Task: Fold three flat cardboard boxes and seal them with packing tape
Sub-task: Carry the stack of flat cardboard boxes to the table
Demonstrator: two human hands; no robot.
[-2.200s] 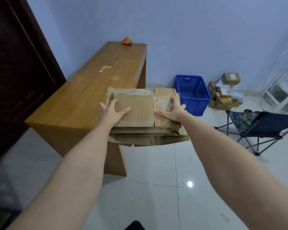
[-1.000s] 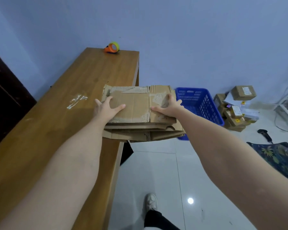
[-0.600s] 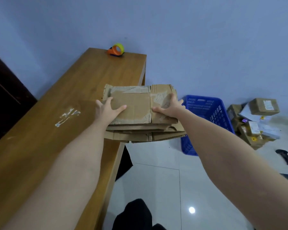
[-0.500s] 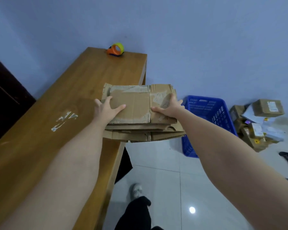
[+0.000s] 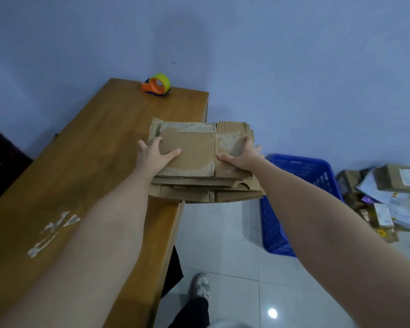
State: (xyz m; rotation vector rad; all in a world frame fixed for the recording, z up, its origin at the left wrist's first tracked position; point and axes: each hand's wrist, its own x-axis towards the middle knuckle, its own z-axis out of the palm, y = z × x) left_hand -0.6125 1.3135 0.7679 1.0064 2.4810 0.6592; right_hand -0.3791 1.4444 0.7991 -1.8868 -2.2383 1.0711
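Flat brown cardboard boxes (image 5: 194,159), worn and torn at the edges, sit in a stack in the air, half over the right edge of the long brown wooden table (image 5: 85,166), with the orange and yellow tape holder (image 5: 156,85) far off at 11 o'clock. They look light, stiff and a bit bendy, so holding both sides seems best; the left hand (image 5: 153,157) holds the 9 o'clock side with its thumb on top, and the right hand (image 5: 243,156) holds the 3 o'clock side the same way. I cannot see the fingers under the stack or count the boxes for sure.
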